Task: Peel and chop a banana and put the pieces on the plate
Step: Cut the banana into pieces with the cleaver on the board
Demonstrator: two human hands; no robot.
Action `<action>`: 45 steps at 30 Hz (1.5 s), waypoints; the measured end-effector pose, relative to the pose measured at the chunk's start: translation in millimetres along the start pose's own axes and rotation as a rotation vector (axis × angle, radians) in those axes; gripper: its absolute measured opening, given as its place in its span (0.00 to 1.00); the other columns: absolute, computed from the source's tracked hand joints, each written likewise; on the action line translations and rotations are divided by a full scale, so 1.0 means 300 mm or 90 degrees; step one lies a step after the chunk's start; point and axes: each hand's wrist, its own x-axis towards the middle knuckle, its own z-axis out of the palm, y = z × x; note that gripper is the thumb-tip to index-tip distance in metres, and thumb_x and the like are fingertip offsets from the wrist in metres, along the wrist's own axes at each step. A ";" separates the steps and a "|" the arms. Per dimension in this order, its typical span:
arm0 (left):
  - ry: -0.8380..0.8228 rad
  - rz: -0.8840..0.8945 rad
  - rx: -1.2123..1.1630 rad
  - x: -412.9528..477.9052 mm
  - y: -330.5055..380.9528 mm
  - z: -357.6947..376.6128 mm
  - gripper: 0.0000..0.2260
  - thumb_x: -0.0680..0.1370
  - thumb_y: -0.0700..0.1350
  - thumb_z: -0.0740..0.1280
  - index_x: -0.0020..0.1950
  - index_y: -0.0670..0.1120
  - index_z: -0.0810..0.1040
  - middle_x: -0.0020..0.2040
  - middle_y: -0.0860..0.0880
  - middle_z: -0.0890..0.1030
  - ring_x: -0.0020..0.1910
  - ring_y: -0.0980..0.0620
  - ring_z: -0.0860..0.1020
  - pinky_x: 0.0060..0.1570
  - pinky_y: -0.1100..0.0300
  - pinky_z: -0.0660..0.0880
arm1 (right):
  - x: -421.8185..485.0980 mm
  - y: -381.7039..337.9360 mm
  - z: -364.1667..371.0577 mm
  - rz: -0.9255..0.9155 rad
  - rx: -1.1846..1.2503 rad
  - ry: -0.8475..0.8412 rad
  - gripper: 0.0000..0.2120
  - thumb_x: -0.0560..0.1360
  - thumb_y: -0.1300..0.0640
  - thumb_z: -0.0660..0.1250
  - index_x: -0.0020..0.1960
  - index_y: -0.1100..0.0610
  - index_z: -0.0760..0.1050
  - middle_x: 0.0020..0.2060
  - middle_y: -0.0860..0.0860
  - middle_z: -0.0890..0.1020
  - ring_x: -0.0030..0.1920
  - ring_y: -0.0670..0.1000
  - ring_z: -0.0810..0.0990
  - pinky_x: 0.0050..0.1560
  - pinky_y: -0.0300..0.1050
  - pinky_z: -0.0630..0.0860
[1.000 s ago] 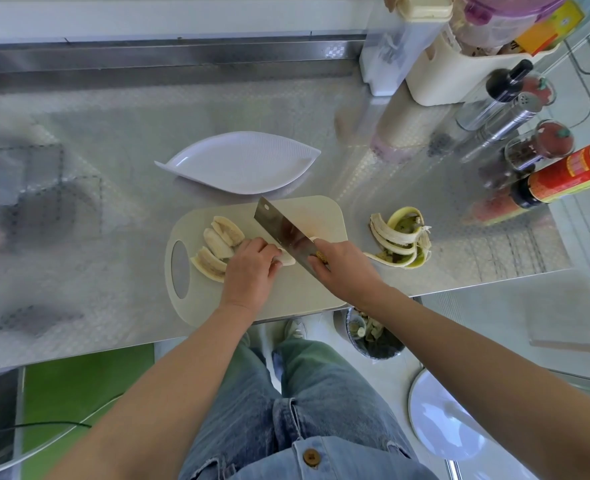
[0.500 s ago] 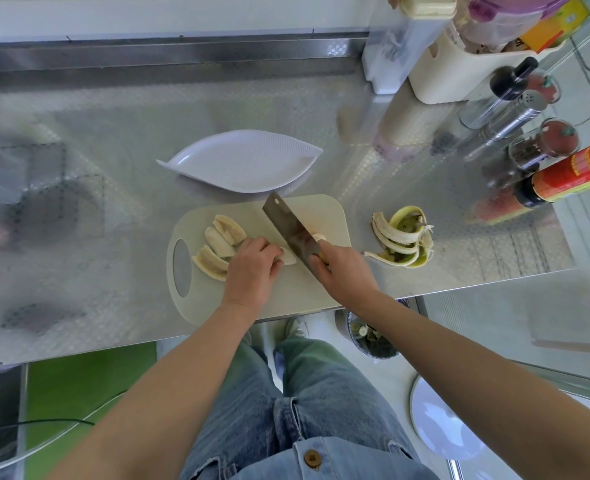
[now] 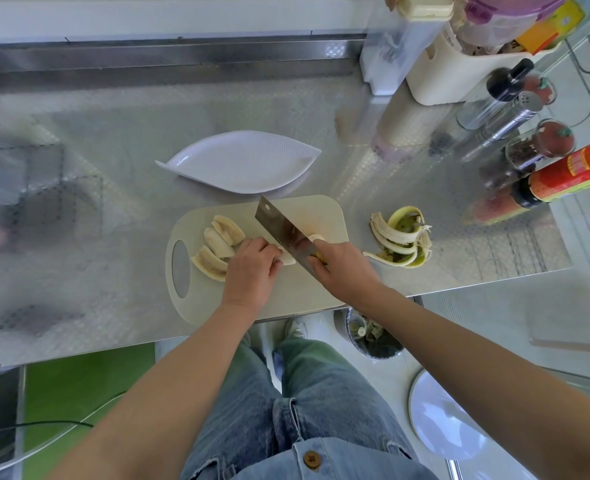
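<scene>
Banana point(image 3: 288, 260): the uncut stub lies mid-way along the cutting board point(image 3: 324, 213), long axis roughly left-right. Only its right end shows. The rest is under the left hand point(image 3: 252, 271), whose fingers point(image 3: 269, 249) curl over it and press it down.

3 long cut pieces point(image 3: 221, 242) lie just left of that hand, by the board's handle hole. 1 small pale bit point(image 3: 316, 237) sits right of the blade.

Knife point(image 3: 281, 228): broad blade, edge down at the stub's exposed end. It runs near-right to far-left, crossing the banana's axis at a slant. The right hand point(image 3: 343, 270) has its fingers closed round the handle, which is mostly hidden.

Key relation: the blade stands just right of the left fingertips; cannot tell if they touch. My judgement is that the next cut needs those fingers to back off leftward along the stub.

Plate point(image 3: 245, 161): just beyond the board's far edge; transfer not yet done.

Peel point(image 3: 401, 242): right of the board, on the tabletop point(image 3: 78, 174).
</scene>
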 end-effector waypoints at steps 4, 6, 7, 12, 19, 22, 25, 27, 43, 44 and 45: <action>-0.003 0.000 -0.002 -0.002 -0.003 0.001 0.08 0.67 0.37 0.76 0.44 0.42 0.82 0.40 0.45 0.79 0.41 0.44 0.76 0.37 0.52 0.75 | -0.012 -0.003 0.019 0.018 -0.004 -0.021 0.11 0.81 0.53 0.56 0.52 0.59 0.72 0.42 0.58 0.79 0.37 0.55 0.75 0.41 0.50 0.76; -0.004 0.001 -0.002 -0.002 -0.004 0.001 0.08 0.67 0.37 0.76 0.44 0.42 0.82 0.40 0.45 0.79 0.41 0.44 0.76 0.36 0.52 0.74 | -0.014 -0.002 0.028 0.027 0.009 -0.017 0.11 0.81 0.53 0.57 0.51 0.59 0.72 0.41 0.57 0.79 0.37 0.54 0.74 0.40 0.49 0.75; -0.004 0.002 -0.003 -0.002 -0.003 0.000 0.08 0.67 0.37 0.76 0.43 0.42 0.82 0.40 0.45 0.79 0.40 0.44 0.76 0.36 0.52 0.74 | -0.013 0.000 0.031 0.032 0.016 -0.011 0.11 0.81 0.53 0.57 0.50 0.59 0.72 0.41 0.57 0.79 0.37 0.55 0.75 0.40 0.49 0.74; 0.000 -0.001 0.008 -0.002 0.002 -0.002 0.07 0.67 0.37 0.76 0.42 0.42 0.81 0.40 0.45 0.78 0.40 0.44 0.76 0.36 0.53 0.74 | -0.006 0.006 0.016 0.041 0.057 0.052 0.10 0.80 0.54 0.58 0.48 0.61 0.71 0.35 0.58 0.77 0.36 0.62 0.75 0.35 0.51 0.72; 0.002 0.001 0.018 0.003 0.006 0.002 0.07 0.67 0.37 0.76 0.42 0.42 0.82 0.40 0.45 0.79 0.40 0.44 0.76 0.37 0.53 0.74 | -0.007 0.006 0.002 -0.002 -0.001 0.017 0.09 0.80 0.53 0.57 0.49 0.59 0.71 0.39 0.59 0.79 0.38 0.60 0.76 0.35 0.49 0.70; -0.001 0.004 0.017 0.003 0.006 0.002 0.07 0.66 0.37 0.76 0.42 0.42 0.82 0.40 0.45 0.79 0.41 0.44 0.76 0.38 0.53 0.74 | -0.008 0.005 0.004 0.000 -0.014 0.011 0.09 0.81 0.54 0.57 0.51 0.59 0.71 0.39 0.57 0.78 0.36 0.57 0.73 0.35 0.45 0.67; -0.002 0.000 0.013 0.003 0.003 0.006 0.07 0.67 0.37 0.76 0.42 0.42 0.82 0.40 0.45 0.79 0.41 0.44 0.76 0.37 0.53 0.74 | -0.005 0.003 0.019 0.001 -0.028 0.002 0.10 0.81 0.53 0.56 0.52 0.59 0.71 0.41 0.57 0.79 0.36 0.56 0.73 0.37 0.48 0.72; -0.005 -0.001 0.014 0.001 0.002 0.009 0.07 0.67 0.37 0.76 0.43 0.43 0.82 0.40 0.45 0.79 0.40 0.44 0.76 0.37 0.52 0.74 | -0.008 0.005 0.032 0.005 -0.032 -0.009 0.10 0.81 0.52 0.57 0.51 0.58 0.71 0.42 0.58 0.79 0.39 0.57 0.76 0.40 0.50 0.75; -0.006 -0.003 0.021 0.004 0.008 0.002 0.08 0.66 0.37 0.77 0.41 0.43 0.81 0.39 0.45 0.79 0.40 0.43 0.76 0.35 0.53 0.74 | -0.007 0.002 -0.017 -0.008 -0.013 0.002 0.09 0.80 0.54 0.57 0.48 0.59 0.71 0.37 0.58 0.77 0.34 0.57 0.72 0.35 0.49 0.70; -0.007 -0.004 0.021 0.004 0.008 0.002 0.08 0.66 0.37 0.77 0.41 0.43 0.81 0.39 0.45 0.79 0.40 0.43 0.76 0.35 0.53 0.74 | -0.004 0.002 -0.016 -0.005 -0.015 -0.001 0.09 0.80 0.54 0.57 0.49 0.59 0.71 0.38 0.58 0.77 0.35 0.57 0.72 0.35 0.50 0.71; -0.007 -0.004 0.022 0.003 0.008 0.002 0.08 0.66 0.37 0.77 0.41 0.43 0.81 0.39 0.45 0.79 0.40 0.43 0.76 0.35 0.53 0.74 | -0.002 0.001 -0.014 -0.003 -0.016 -0.002 0.09 0.80 0.54 0.57 0.50 0.59 0.71 0.38 0.58 0.77 0.35 0.57 0.72 0.35 0.49 0.71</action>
